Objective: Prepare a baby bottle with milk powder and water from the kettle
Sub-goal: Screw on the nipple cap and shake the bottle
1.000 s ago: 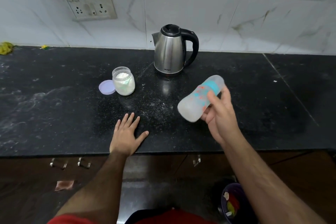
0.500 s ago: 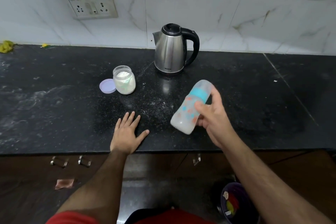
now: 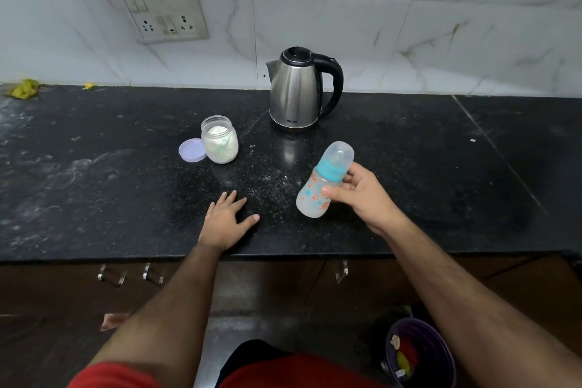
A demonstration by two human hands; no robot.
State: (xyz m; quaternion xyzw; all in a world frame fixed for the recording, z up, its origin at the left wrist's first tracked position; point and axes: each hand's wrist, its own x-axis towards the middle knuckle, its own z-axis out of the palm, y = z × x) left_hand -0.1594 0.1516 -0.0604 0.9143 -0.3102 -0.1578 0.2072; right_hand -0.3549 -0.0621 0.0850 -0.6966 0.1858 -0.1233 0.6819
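My right hand (image 3: pixel 362 198) grips a capped baby bottle (image 3: pixel 321 183) with a blue collar and orange and blue prints, tilted with its cap toward the wall, just above the black counter (image 3: pixel 94 186). The bottle looks cloudy white inside. My left hand (image 3: pixel 228 219) lies flat on the counter near the front edge, fingers spread, holding nothing. An open jar of white milk powder (image 3: pixel 219 143) stands behind the left hand, its purple lid (image 3: pixel 192 150) lying beside it on the left. A steel kettle (image 3: pixel 297 91) with a black handle stands at the back, lid closed.
Spilled powder dusts the counter between the jar and the bottle. A socket panel (image 3: pixel 160 9) hangs on the tiled wall at the back left. Yellow scraps (image 3: pixel 25 88) lie at the far left. A purple bin (image 3: pixel 419 353) stands on the floor at the lower right.
My right hand has swung the bottle from nearly lying sideways to more upright and lowered it toward the counter. My left hand has stayed flat in place.
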